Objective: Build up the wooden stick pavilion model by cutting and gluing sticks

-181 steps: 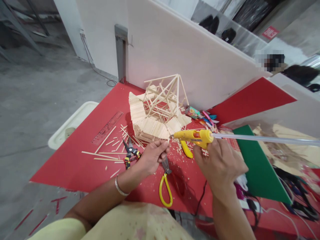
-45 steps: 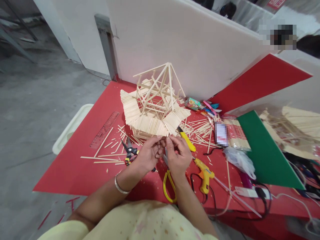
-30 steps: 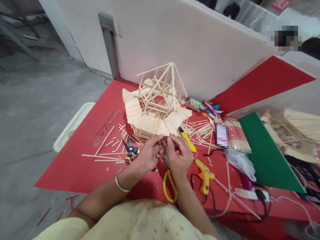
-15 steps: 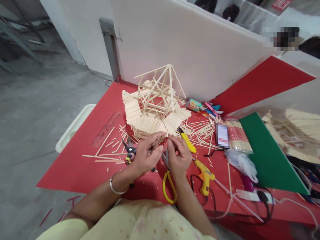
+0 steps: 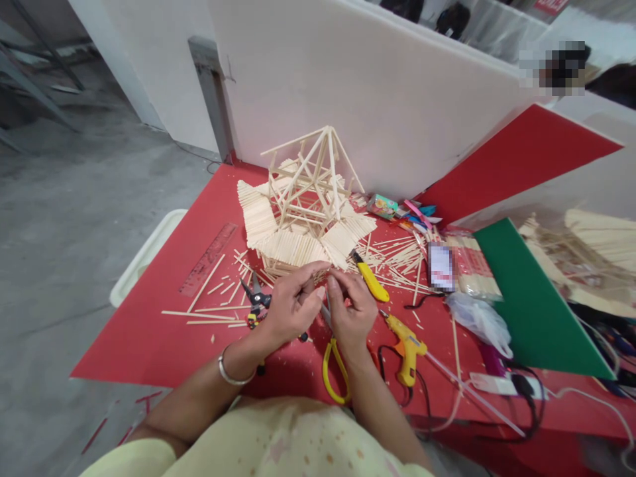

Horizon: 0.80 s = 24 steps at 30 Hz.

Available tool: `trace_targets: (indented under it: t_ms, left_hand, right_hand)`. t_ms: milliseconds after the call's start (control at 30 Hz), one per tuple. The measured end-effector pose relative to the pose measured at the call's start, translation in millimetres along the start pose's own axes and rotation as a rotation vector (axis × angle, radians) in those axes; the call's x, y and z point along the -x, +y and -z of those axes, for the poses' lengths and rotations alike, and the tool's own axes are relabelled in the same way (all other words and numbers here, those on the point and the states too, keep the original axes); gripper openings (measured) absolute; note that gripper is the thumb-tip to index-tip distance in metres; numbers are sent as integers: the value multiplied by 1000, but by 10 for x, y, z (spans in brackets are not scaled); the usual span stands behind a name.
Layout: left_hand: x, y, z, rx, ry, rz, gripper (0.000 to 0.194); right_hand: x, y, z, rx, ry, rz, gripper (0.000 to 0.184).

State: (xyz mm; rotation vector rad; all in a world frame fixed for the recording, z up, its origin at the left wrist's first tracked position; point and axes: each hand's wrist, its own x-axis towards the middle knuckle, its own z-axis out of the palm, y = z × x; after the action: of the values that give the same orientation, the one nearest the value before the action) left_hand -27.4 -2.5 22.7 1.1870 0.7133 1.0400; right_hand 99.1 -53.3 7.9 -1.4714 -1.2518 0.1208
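My left hand (image 5: 298, 301) and my right hand (image 5: 354, 308) meet over the red board, fingertips nearly touching. Both are closed in a pinch, and whatever lies between the fingers is too small to make out. Just beyond them stands a model of thin wooden sticks (image 5: 293, 246), with an open pointed frame above slatted panels. Scissors with yellow handles (image 5: 342, 399) lie under my right hand, their blades partly hidden. Beside my left hand are black-and-yellow pliers (image 5: 258, 299), partly covered. A yellow utility knife (image 5: 372, 283) lies just past my right hand.
A yellow glue gun (image 5: 410, 351) with a cord lies at the right. Loose sticks (image 5: 397, 262) and a clear ruler (image 5: 207, 260) lie on the red board (image 5: 134, 331). Packaged sticks (image 5: 474, 265), a plastic bag (image 5: 479, 321) and a green board (image 5: 536, 305) are farther right. A white partition (image 5: 372, 86) rises behind.
The view has shifted slightly, so the model and tools appear a little farther left. Both hands keep nearly the same pinched pose.
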Motion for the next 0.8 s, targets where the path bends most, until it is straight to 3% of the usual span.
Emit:
trace_targets:
  t_ms: [267, 467, 800]
  left_hand:
    - [-2, 7, -1, -16, -5, -25, 43]
    - [-3, -1, -5, 46, 15, 38, 43]
    - [-1, -47, 9, -116, -19, -103, 40]
  right_hand:
    - [-5, 0, 1, -3, -13, 5, 20]
    - [-5, -6, 0, 4, -5, -3, 20]
    - [-7, -17, -5, -10, -1, 6, 20]
